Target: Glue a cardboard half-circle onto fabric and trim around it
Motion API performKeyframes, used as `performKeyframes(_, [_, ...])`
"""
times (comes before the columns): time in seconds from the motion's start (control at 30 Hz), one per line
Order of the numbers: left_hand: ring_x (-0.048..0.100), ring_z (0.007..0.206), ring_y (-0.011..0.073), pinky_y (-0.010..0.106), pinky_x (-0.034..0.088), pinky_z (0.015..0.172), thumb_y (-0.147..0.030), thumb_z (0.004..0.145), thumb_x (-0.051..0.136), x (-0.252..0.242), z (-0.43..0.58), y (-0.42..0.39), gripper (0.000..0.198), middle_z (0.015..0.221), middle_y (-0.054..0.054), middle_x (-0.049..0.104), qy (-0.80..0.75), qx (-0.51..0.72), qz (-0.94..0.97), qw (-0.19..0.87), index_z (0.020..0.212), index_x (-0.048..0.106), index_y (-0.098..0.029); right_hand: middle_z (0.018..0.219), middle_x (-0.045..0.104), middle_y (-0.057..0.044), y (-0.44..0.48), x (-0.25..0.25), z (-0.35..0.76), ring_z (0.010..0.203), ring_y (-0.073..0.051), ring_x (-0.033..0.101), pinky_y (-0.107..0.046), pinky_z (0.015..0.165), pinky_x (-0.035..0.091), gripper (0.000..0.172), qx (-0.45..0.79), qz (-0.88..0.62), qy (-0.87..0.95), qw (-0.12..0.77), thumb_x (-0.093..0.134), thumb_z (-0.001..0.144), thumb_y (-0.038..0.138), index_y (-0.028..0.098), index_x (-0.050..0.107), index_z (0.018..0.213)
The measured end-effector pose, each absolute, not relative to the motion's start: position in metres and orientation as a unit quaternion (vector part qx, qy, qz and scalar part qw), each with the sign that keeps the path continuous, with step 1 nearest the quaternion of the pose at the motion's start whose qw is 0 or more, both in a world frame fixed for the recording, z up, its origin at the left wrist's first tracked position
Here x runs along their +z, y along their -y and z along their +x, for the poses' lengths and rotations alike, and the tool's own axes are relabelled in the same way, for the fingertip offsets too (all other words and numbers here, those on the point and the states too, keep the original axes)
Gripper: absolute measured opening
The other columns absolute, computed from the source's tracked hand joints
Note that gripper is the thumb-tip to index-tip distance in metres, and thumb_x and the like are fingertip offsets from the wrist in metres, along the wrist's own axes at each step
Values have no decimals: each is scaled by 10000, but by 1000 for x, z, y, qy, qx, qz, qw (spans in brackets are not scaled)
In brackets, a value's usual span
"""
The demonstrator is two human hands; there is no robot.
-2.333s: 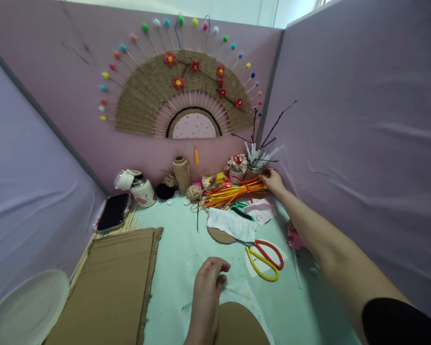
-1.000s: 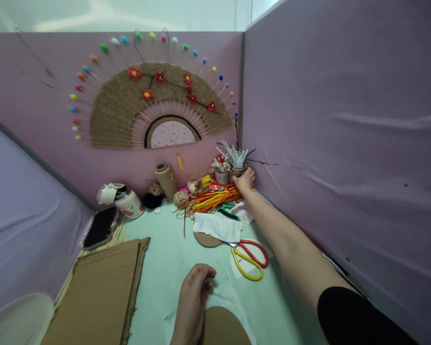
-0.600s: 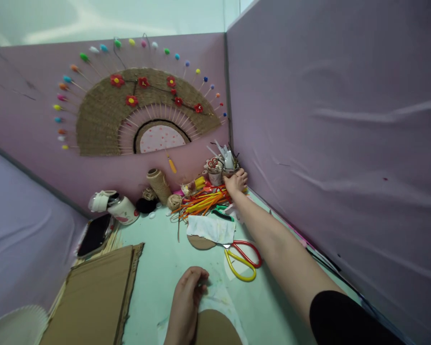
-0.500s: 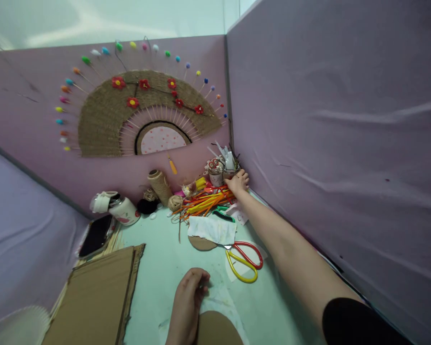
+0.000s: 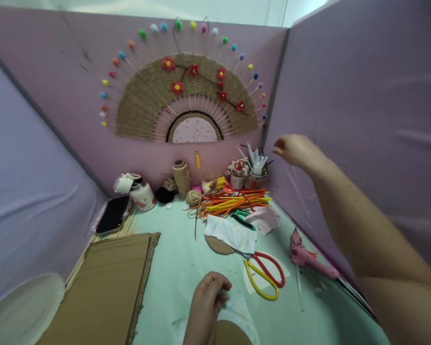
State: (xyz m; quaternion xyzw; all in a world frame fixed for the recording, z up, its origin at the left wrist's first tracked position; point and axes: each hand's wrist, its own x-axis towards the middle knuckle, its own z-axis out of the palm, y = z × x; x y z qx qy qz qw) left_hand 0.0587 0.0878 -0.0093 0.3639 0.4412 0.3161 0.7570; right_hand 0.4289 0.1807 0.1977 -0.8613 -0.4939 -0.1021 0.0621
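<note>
My left hand rests on the table, fingers curled inward, against a rounded brown cardboard piece on a stained white cloth. Whatever its fingers might hold is hidden. My right hand is raised in the air near the right wall, its fingers bent together and blurred; I cannot make out anything in them. Just left of and below it stands a cup filled with white sticks and dark twigs. Scissors with one red and one yellow handle lie beyond my left hand, partly under a pale cloth.
A pink glue gun lies at the right edge. Orange and yellow strips, green-handled pliers, a twine spool and a jar line the back. Cardboard sheets and a phone are left. A woven fan hangs behind.
My right hand has left the cup at the back and risen up and to the right. My left hand stays by the cardboard. The view has shifted, bringing the glue gun into sight.
</note>
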Motion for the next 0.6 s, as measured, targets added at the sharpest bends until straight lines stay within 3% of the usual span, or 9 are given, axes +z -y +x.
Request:
performKeyframes(0.1, [500,698,138,229,372,632,-491,651,763,-9,60,-87,350,725,40,621,-446,324,347,759,652,634,-165,1147,736,-136,-220,221,410,1072,-285,675,-344,860,495,345,-168,-781,599,55,516,962,327,157,698,1201])
performKeyframes(0.3, [479,601,110,236,347,610,-473,660,761,-16,59,-89,332,690,35,642,-428,327,336,773,645,652,-160,1061,768,-46,-328,199,368,990,-235,694,-300,846,514,229,-60,-724,682,-82,718,845,289,220,758,1059])
performKeyframes(0.47, [487,582,110,243,330,593,-476,648,761,-21,57,-94,334,680,37,653,-426,309,328,785,631,650,-162,1179,672,-78,-367,172,367,1002,-215,666,-416,866,563,312,-30,-730,668,-142,627,950,377,167,646,1180])
performKeyframes(0.6, [488,588,112,251,348,607,-476,631,782,-20,56,-96,342,677,42,650,-413,301,312,801,623,654,-159,1230,635,-86,-377,158,377,1031,-233,651,-424,860,572,347,-77,-734,665,-111,623,954,367,162,613,1234])
